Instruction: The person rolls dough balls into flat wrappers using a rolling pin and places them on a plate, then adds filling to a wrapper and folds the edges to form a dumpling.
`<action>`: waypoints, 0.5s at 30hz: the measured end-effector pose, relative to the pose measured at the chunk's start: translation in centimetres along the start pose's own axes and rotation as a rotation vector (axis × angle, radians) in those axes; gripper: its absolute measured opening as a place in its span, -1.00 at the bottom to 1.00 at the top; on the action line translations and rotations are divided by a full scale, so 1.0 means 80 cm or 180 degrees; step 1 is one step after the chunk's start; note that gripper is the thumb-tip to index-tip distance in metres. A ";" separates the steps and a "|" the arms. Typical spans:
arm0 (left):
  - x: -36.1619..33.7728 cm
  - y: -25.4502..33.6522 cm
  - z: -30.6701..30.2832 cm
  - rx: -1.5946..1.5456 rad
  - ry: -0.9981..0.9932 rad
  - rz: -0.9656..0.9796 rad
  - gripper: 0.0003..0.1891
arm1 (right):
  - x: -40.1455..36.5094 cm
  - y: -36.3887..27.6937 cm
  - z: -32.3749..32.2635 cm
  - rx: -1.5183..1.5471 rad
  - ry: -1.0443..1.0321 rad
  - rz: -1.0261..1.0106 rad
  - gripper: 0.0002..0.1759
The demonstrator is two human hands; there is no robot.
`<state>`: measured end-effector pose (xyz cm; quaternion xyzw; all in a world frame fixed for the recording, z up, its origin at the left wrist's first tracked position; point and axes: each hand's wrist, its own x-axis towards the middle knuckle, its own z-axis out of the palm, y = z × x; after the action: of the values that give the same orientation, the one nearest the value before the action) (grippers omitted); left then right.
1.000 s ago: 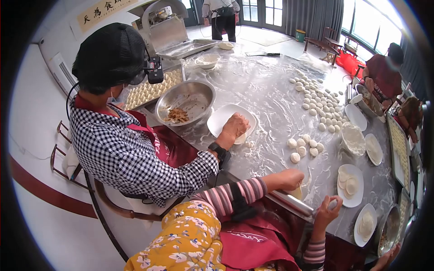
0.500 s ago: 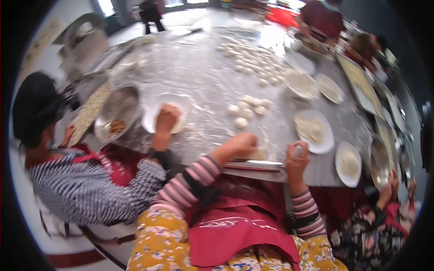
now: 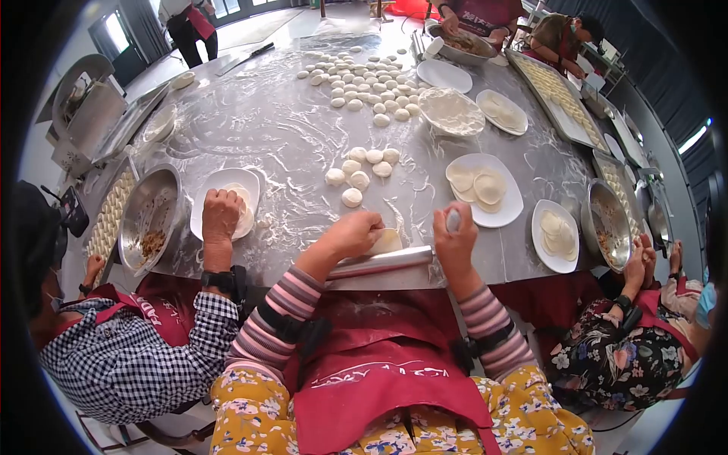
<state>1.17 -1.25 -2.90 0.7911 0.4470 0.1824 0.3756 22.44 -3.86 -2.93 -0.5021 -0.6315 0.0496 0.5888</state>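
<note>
My left hand [image 3: 355,233] is closed, its fingertips pinching the edge of a thin dough wrapper [image 3: 388,241] on the floured table. Just in front of me lies a shiny metal rolling pin [image 3: 383,263], along the near table edge. At its right end, my right hand [image 3: 456,239] is wrapped in a fist around the grip; a greyish rounded tip shows above the fingers. Beyond my left hand sits a small group of dough balls [image 3: 359,180]. To the right, a white plate [image 3: 506,208] bears several rolled wrappers [image 3: 485,189].
Many flattened dough pieces [image 3: 379,87] spread over the far table [image 3: 258,98]. At left, a person's hand [image 3: 221,216] is over a wrapper plate [image 3: 205,199], beside a filling bowl [image 3: 171,189]. At right are another plate [image 3: 544,258], a bowl [image 3: 599,201] and a flour bowl [image 3: 447,110].
My view has shifted, so the table contents sit further left and the picture is sharper. Both my hands stay at the wrapper and rolling pin; the wrapper shows more clearly.
</note>
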 end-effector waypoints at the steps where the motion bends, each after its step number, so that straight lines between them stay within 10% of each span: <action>1: 0.002 0.007 0.000 -0.0044 0.0096 -0.0115 -0.84 | 0.009 0.003 0.012 0.0015 -0.0053 0.0053 -0.77; 15: 0.006 0.042 -0.024 -0.0831 -0.0612 -0.0357 -0.83 | -0.048 -0.032 -0.053 0.0250 -0.0223 0.0306 -0.73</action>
<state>2.14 -1.12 0.92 0.7231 0.4250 0.1411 0.5258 23.58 -10.04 -2.59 -0.5063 -0.6244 0.1200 0.5826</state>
